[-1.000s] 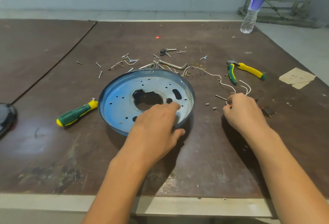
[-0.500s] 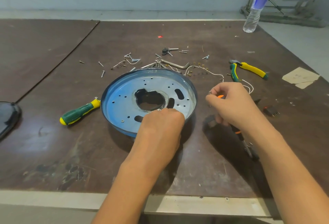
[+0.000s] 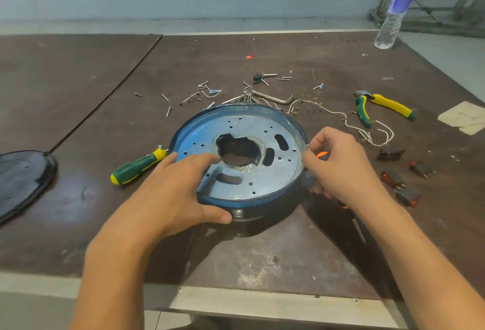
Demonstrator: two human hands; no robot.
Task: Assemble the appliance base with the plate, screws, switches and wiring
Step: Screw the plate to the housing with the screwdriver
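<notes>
Near the middle of the table [image 3: 262, 264], the round base [image 3: 262, 214] sits flat with the blue metal plate [image 3: 283, 172] lying inside it. The left hand [image 3: 181, 190] grasps the near left edge of the base, with its fingers over the plate and its thumb pushed against the dark outside wall. The right hand [image 3: 343, 164] is at the right edge, curled around a thin orange tool [image 3: 321, 155]; I cannot tell what kind of tool it is. The plate looks dropped in place, but I see no screw heads in its little holes. The screws [image 3: 165, 97] lie loose on the far side of the base. The switches [image 3: 393, 178] lie to the right, apart from the base, with the white wires [image 3: 378, 143] loose near them. I think most of the job is left: screws in, switches on, wires joined.
</notes>
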